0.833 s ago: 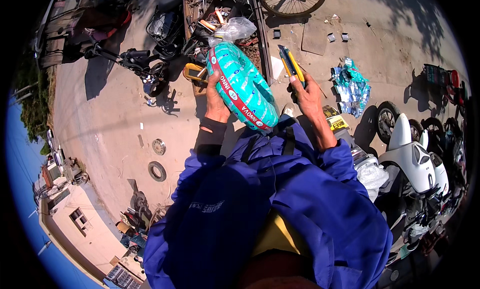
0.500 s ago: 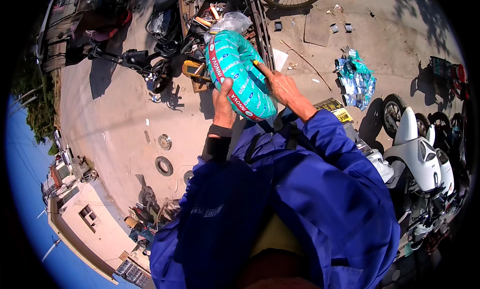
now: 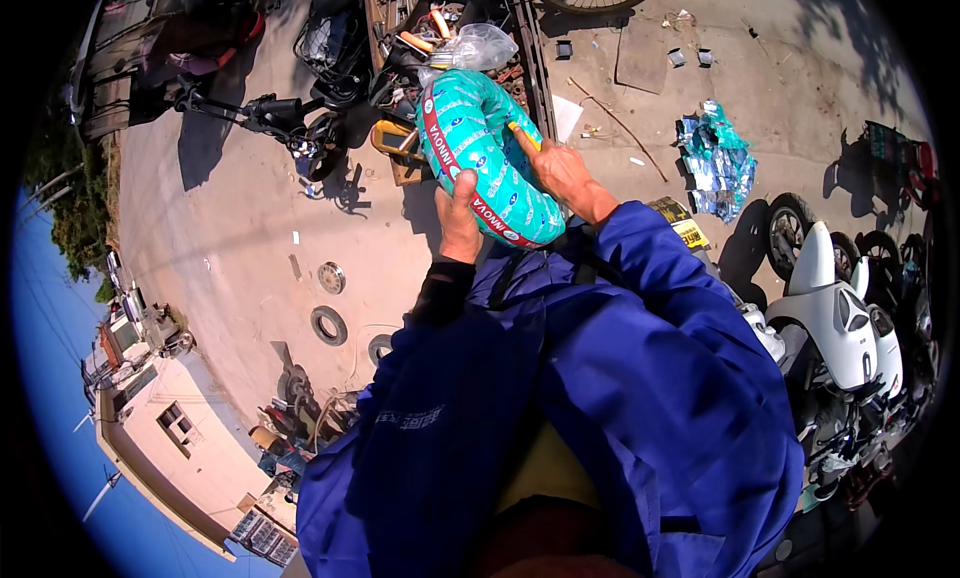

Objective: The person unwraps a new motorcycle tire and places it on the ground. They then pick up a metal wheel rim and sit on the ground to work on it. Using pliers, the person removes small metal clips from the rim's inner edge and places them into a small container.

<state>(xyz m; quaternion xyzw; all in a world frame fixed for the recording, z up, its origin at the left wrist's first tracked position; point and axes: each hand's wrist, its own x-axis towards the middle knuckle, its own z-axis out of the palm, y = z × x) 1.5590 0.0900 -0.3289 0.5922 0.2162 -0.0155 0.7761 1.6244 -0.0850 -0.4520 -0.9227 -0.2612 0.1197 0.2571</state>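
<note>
A new tyre (image 3: 492,183) wrapped in teal plastic, with a red band along its left side, is held up in front of my body. My left hand (image 3: 459,221) grips its lower left edge, thumb up on the red band and the other fingers hidden behind. In my right hand (image 3: 568,175) is a small yellow tool (image 3: 522,136), seemingly a utility knife, with my index finger stretched along it. It lies against the wrap at the inner right side of the ring; its tip is hard to make out.
Past the tyre stands a metal tray of tools and parts (image 3: 540,73) with a clear plastic bag (image 3: 482,48). Torn teal-and-silver wrapping (image 3: 718,163) lies on the ground to the right, near a white scooter (image 3: 835,313). A loose small tyre (image 3: 328,325) lies at left.
The view has shifted slightly, with the tyre and both hands a little lower and to the right in it. More of the yellow tool shows beside my right index finger. Both grips stay the same.
</note>
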